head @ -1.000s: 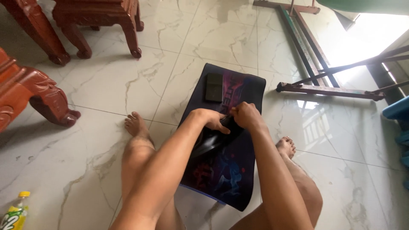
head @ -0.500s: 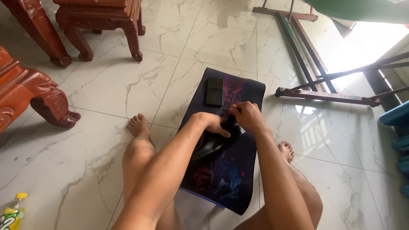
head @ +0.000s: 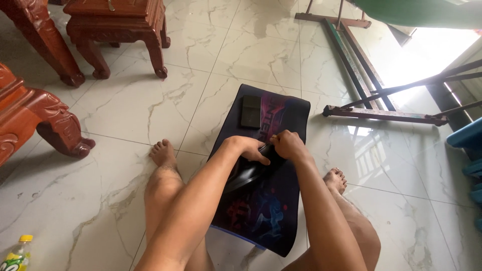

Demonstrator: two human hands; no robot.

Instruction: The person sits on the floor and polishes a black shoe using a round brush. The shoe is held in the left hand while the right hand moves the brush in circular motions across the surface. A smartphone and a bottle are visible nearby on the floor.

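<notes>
White marble-look tile floor (head: 150,105) under me; I'm sitting w/ legs spread, a long dark rubbery desk mat w/ red-blue print (head: 266,200) laid out btwn my legs. Landmark = that mat. Over its middle, my left hand (head: 249,149) is curled shut on a shiny black curved object (head: 246,175), can't tell exactly what it is. My right hand (head: 287,145) is closed too, fingers pinching the obj's top edge, touching the left hand. At the mat's far end lies a flat black rectangular device (head: 250,111). Left of the mat: carved red-brown wooden furniture legs (head: 60,130). Right of the mat & beyond it: rusty metal frame (head: 386,113) lying on the floor. Near-left of the mat, well apart: small plastic bottle w/ yellow cap (head: 17,253).
</notes>
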